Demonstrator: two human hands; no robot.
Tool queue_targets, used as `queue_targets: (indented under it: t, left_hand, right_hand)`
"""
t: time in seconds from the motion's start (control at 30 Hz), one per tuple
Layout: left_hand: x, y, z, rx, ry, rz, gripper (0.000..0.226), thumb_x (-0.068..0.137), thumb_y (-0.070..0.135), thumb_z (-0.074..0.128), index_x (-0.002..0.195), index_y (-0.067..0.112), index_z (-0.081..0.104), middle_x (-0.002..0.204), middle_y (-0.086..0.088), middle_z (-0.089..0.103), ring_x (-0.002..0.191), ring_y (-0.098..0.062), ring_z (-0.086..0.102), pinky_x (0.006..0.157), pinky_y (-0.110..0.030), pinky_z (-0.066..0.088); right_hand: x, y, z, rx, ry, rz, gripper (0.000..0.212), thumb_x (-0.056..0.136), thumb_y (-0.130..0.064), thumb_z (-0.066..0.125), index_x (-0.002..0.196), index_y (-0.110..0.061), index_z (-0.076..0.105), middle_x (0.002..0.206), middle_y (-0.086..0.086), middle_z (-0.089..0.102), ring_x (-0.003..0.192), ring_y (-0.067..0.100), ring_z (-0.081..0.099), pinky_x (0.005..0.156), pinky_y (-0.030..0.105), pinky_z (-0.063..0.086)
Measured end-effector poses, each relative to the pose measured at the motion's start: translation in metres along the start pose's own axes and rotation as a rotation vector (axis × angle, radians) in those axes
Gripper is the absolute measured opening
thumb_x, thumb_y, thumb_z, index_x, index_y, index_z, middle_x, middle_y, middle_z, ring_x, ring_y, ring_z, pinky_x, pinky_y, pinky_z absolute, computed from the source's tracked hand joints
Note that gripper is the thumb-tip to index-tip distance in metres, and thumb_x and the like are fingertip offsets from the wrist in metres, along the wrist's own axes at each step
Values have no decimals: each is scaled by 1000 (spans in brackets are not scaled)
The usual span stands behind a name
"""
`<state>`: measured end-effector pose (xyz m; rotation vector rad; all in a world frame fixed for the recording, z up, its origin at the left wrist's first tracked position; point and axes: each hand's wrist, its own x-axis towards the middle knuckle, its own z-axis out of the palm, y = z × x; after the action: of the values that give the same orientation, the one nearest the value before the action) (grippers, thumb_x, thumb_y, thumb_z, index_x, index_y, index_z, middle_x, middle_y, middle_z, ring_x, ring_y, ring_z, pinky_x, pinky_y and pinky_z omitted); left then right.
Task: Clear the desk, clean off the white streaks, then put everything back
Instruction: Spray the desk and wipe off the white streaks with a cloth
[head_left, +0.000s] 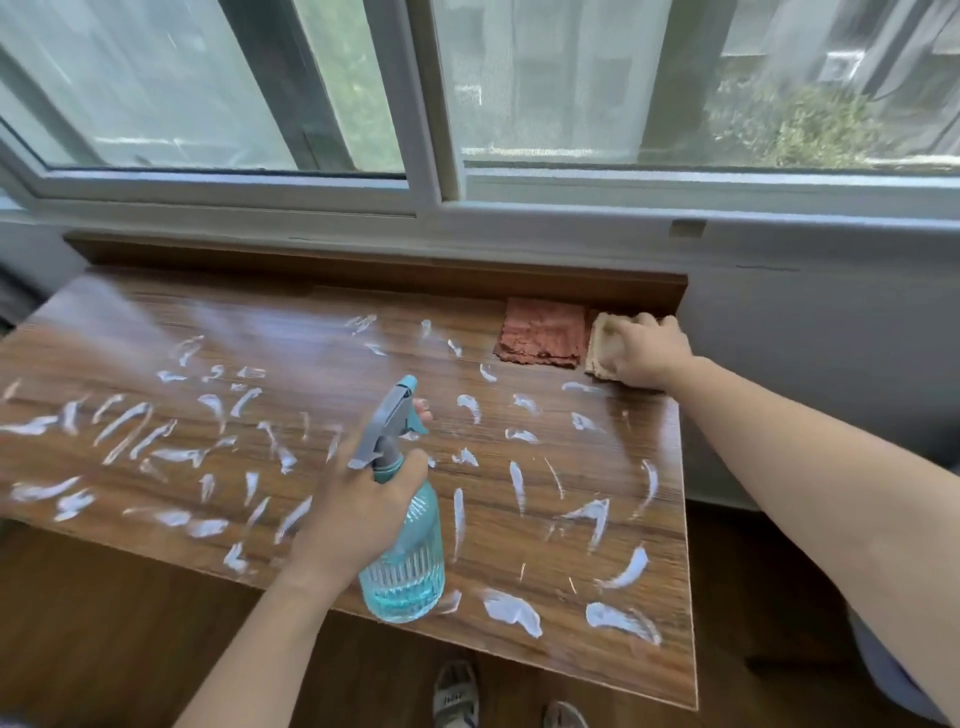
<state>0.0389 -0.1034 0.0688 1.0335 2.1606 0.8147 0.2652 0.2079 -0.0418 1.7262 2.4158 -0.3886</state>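
A: Where do the task's things lie?

B: White streaks (511, 616) cover most of the tabletop (623, 670). A blue spray bottle (405, 551) stands tilted over the near edge, gripped by the left hand (358, 506) around its neck, one finger reaching toward the trigger. Mist hangs over the far left corner.

A: And the right hand?

B: The right hand (641, 353), arm extended, curls its fingers over a tan cloth (602, 338) at the far right corner. A folded red cloth (543, 332) lies just beside it, untouched.

A: How will these handle?

B: The ribbed bottle looks like rigid clear glass or plastic, about a third full, probably light but slippery if wet; the neck hold suits it. The cloths are soft and limp, best bunched in the palm. The streaks look pasty and may smear before lifting.

A: Stage?

B: Apparently cleared; wetting under way, wiping not begun.
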Motion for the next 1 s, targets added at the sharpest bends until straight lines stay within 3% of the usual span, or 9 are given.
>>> queue_targets:
  t: [0.03, 0.07, 0.17, 0.4, 0.47, 0.57, 0.7, 0.87, 1.0]
  left_hand:
    - [-2, -2, 4, -37, 20, 39, 6, 100, 35, 61, 103, 40, 59, 91, 9, 58, 86, -13, 56, 72, -34, 42]
    - [-6, 0, 7, -56, 16, 80, 18, 97, 30, 63, 105, 46, 61, 91, 9, 63, 84, -12, 60, 68, -34, 46]
    - [-6, 2, 21, -38, -74, 136, 36, 94, 23, 62, 109, 55, 61, 72, 13, 60, 61, -10, 52, 62, -38, 49]
    - [-3, 14, 64, 47, -286, 155, 11, 89, 20, 57, 96, 29, 56, 67, 10, 48, 59, -15, 43, 61, -32, 36]
    - [1, 12, 71, 38, -336, 134, 8, 87, 21, 56, 95, 23, 55, 66, 7, 46, 59, -16, 40, 63, -34, 36]
    - [6, 12, 78, 34, -363, 86, 8, 83, 23, 58, 85, 21, 50, 65, 6, 43, 61, -18, 39, 64, -35, 35]
    - [9, 13, 84, 50, -356, 81, 18, 82, 21, 58, 75, 26, 42, 65, 4, 42, 61, -20, 37, 64, -34, 33]
    - [16, 15, 81, 68, -382, 105, 18, 85, 22, 60, 77, 22, 44, 62, 5, 42, 59, -18, 37, 60, -32, 32]
    - [19, 15, 80, 50, -395, 89, 24, 83, 20, 60, 71, 23, 40, 57, 7, 36, 57, -19, 34, 60, -33, 30]
  right_hand:
    - [-7, 1, 1, 7, 11, 11, 58, 93, -49, 57, 148, -39, 40, 141, 11, 47, 123, 43, 43, 105, 49, 40]
    - [-14, 1, 3, 11, 31, 21, 53, 95, -49, 55, 145, -38, 42, 137, 11, 49, 121, 42, 45, 103, 48, 40]
    - [-40, 4, 14, 48, 94, 62, 39, 100, -43, 49, 137, -34, 49, 128, 10, 52, 116, 39, 52, 98, 48, 40]
    - [-78, 20, 25, 459, 217, 91, 39, 96, -25, 57, 135, -21, 63, 126, 14, 62, 116, 36, 59, 96, 41, 48]
    - [-86, 26, 23, 533, 323, 140, 39, 96, -25, 58, 134, -20, 65, 118, 15, 61, 103, 32, 59, 87, 35, 46]
    - [-93, 29, 18, 570, 399, 146, 36, 97, -26, 57, 132, -24, 67, 105, 10, 56, 88, 23, 53, 78, 30, 40]
    - [-98, 28, 16, 577, 447, 142, 34, 96, -28, 59, 129, -28, 69, 93, 2, 51, 88, 25, 56, 80, 33, 42]
    - [-104, 27, 15, 609, 529, 176, 32, 96, -31, 60, 126, -30, 70, 98, 6, 58, 90, 22, 56, 85, 38, 47]
    - [-111, 27, 9, 638, 556, 171, 33, 96, -31, 62, 127, -26, 70, 98, 7, 57, 90, 21, 56, 80, 31, 41]
